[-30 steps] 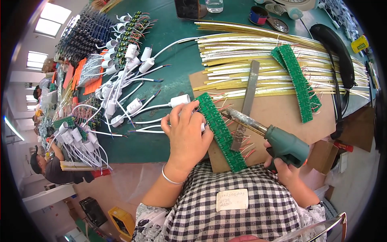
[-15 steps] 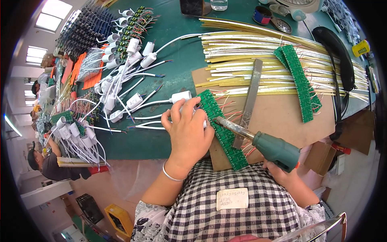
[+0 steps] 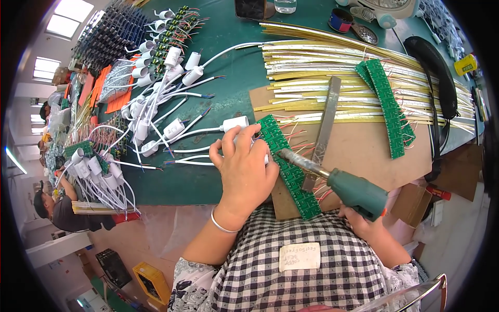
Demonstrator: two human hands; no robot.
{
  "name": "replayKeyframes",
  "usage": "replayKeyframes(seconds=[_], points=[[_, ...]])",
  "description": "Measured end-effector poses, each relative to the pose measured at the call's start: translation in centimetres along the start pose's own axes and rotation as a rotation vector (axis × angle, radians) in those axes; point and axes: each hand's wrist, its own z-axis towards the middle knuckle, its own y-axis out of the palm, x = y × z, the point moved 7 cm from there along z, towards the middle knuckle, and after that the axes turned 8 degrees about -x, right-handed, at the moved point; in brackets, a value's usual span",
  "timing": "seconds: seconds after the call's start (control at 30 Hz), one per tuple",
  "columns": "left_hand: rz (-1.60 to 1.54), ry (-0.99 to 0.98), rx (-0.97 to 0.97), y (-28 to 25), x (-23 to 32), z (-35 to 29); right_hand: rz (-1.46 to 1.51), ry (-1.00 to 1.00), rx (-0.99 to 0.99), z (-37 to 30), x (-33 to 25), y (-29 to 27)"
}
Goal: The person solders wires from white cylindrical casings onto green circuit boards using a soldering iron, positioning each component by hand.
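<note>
Curling over the far left end of a green circuit board (image 3: 293,169), my left hand (image 3: 244,169) is about half open, its fingers bent and spread. A small white fitting (image 3: 266,159) shows partly beneath those fingers, but I cannot fairly tell whether I am pinching it or only resting on it. My right hand (image 3: 361,223) is closed around the grip of a green soldering gun (image 3: 358,192), whose body hides most of my fingers. The metal tip points left, over the far half of the board. That board lies slantwise on a brown sheet (image 3: 358,156), its near end close to my checked apron (image 3: 291,234), with red and white wires (image 3: 324,195) along its right side. A grey metal bar (image 3: 326,112) lies to the right, its near end just beside the board. Farther off, yellow and white strips (image 3: 306,67) spread across the green table (image 3: 234,67), and two more boards (image 3: 385,106) overlap on the right. White sockets (image 3: 193,76) with cables are heaped on the left.
</note>
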Motion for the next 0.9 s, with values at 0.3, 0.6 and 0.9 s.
replayKeyframes(seconds=[0.3, 0.6, 0.9], points=[[-0.031, -0.001, 0.048, -0.7, -0.6, -0.5, 0.43, -0.033, 0.24, -0.4, 1.5, -0.4], [-0.044, 0.004, 0.041, -0.1, -0.6, -0.5, 0.258, -0.036, 0.156, -0.9, 1.2, -0.4], [-0.051, 0.009, 0.015, 0.0, -0.3, -0.4, 0.09, 0.013, 0.056, -0.3, 0.6, 0.3]])
